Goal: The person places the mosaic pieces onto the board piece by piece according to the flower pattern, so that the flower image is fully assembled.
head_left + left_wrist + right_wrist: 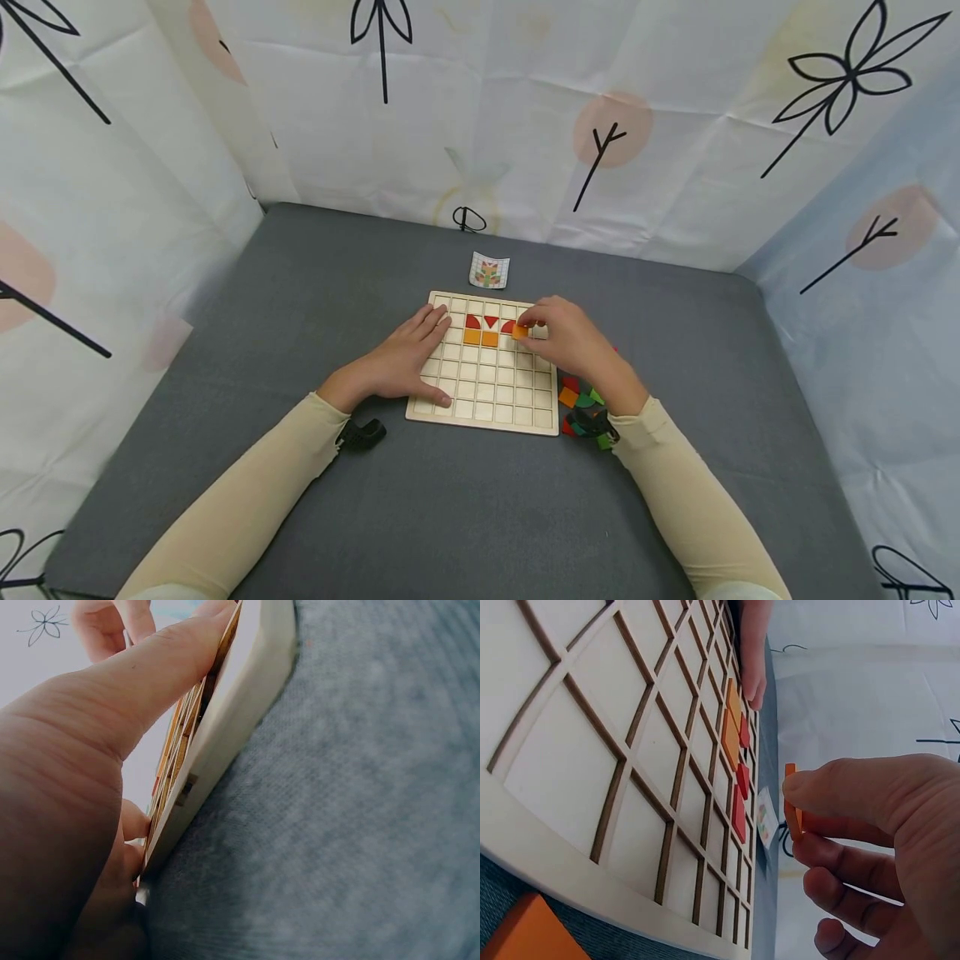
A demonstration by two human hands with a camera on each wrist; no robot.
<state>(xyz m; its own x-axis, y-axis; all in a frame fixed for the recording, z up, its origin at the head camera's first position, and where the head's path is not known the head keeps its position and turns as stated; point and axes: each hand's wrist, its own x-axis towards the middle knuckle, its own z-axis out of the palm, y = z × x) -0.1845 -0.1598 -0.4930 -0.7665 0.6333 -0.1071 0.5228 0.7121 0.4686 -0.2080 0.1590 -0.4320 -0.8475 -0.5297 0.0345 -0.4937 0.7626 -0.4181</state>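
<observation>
A wooden grid board [480,427] lies on the grey table. My left hand [401,354] rests on its left side, fingers spread over the top left cells and thumb lower down. Over the board's upper right, my right hand [573,333] pinches an orange square tile [791,799] between thumb and fingers, held above the grid in the right wrist view. One upper row has a red quarter-round tile [472,322], a red triangle [491,322] and another red tile [507,327]. Below them, two orange squares [481,337] sit side by side.
Behind the board stands a small curled card [489,271] with a coloured pattern on a grid. Loose red, orange and green tiles [568,397] lie by the board's right edge, partly hidden under the right wrist. Printed cloth walls [517,125] surround the table.
</observation>
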